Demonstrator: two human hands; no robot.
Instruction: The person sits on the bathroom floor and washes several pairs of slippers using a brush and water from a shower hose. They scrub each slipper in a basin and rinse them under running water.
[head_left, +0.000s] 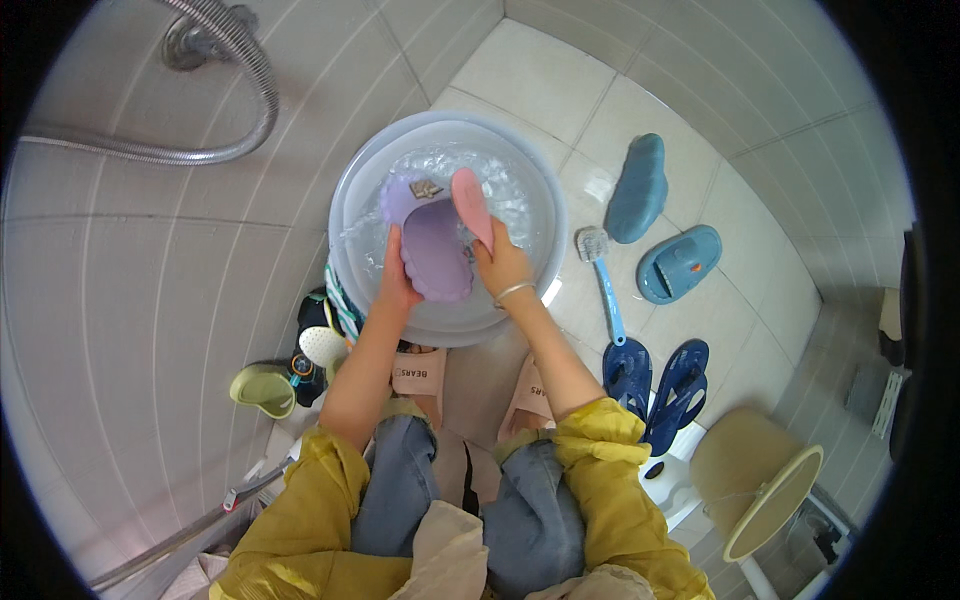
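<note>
My left hand (397, 276) grips the edge of a lilac slipper (436, 255) with a scalloped rim and a small ornament on its strap. The slipper is held over a round white plastic basin (559, 217) with rippling water (499, 169) in it. In my right hand (504, 262), which wears a bracelet on its wrist, is the handle of a pink brush (469, 199). The brush's oval head is raised above the slipper's right side, and its underside is hidden from view.
On the tiled floor at right lie a blue-handled brush (609, 300), teal slippers (679, 264) and navy flip-flops (628, 371). A beige bucket (739, 457) is at lower right. Green footwear (262, 391) lies by the left wall. A metal shower hose (259, 90) hangs upper left.
</note>
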